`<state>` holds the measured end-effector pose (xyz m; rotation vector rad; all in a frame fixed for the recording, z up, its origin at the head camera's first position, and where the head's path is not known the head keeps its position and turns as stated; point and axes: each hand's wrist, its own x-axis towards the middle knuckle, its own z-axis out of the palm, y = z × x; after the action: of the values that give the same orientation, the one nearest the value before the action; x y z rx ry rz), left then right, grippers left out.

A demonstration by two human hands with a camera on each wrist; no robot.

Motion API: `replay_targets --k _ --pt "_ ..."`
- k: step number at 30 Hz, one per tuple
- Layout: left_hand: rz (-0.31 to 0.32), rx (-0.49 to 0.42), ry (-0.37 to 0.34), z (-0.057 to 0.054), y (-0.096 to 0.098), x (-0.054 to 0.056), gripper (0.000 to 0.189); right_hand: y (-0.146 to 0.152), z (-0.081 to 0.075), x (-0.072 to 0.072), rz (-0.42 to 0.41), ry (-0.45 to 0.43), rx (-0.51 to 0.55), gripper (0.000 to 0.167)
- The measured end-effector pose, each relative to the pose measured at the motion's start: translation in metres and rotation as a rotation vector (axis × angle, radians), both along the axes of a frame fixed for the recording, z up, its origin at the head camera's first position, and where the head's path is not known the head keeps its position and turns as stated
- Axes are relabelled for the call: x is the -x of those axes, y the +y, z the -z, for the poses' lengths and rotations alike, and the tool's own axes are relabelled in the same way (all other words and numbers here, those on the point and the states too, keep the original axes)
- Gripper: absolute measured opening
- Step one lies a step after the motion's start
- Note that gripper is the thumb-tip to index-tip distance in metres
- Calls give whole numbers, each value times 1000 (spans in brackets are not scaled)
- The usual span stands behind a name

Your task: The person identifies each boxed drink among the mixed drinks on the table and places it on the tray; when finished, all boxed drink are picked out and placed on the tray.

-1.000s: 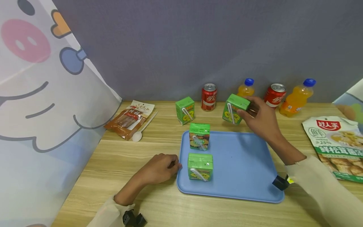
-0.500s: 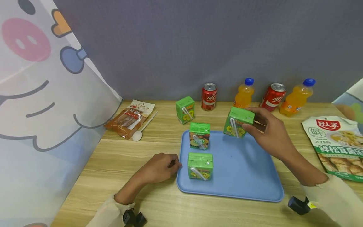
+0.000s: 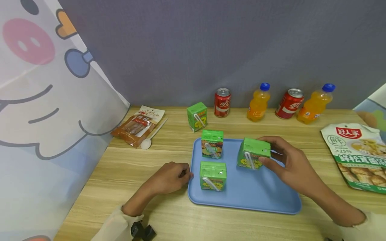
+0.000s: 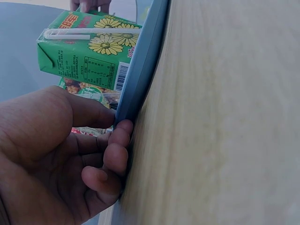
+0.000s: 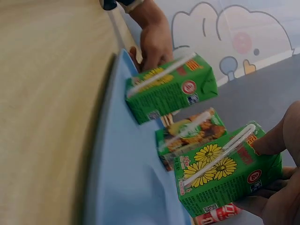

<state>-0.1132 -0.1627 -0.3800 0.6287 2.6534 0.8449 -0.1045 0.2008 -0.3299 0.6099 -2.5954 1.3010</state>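
My right hand (image 3: 291, 164) grips a green drink carton (image 3: 254, 154) with a white straw and yellow flowers on its side. The carton is over the blue tray (image 3: 259, 192), slightly tilted. In the right wrist view, thumb and fingers hold the carton (image 5: 225, 168) by its top end. My left hand (image 3: 172, 178) pinches the tray's left rim, thumb and fingertips meeting at its edge in the left wrist view (image 4: 143, 61). Two more green cartons stand on the tray's left side, a front carton (image 3: 212, 176) and a back carton (image 3: 212, 144).
Behind the tray stand another green carton (image 3: 197, 116), two red cola cans (image 3: 222, 103) and two orange soda bottles (image 3: 258, 103). A brown snack packet (image 3: 137, 127) and a white spoon (image 3: 146, 144) lie at left. A large food pouch (image 3: 359, 154) lies at right.
My right hand has brought the green carton from behind the tray toward me, down over the tray's middle. The left hand stays at the rim.
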Motion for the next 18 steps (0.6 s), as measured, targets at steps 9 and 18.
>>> replay_targets --k 9,18 --pt "3 3 -3 0 0 0 27 -3 12 -18 -95 -18 -2 51" --pt "3 -1 -1 0 0 0 27 -4 16 -29 -112 -16 -23 48"
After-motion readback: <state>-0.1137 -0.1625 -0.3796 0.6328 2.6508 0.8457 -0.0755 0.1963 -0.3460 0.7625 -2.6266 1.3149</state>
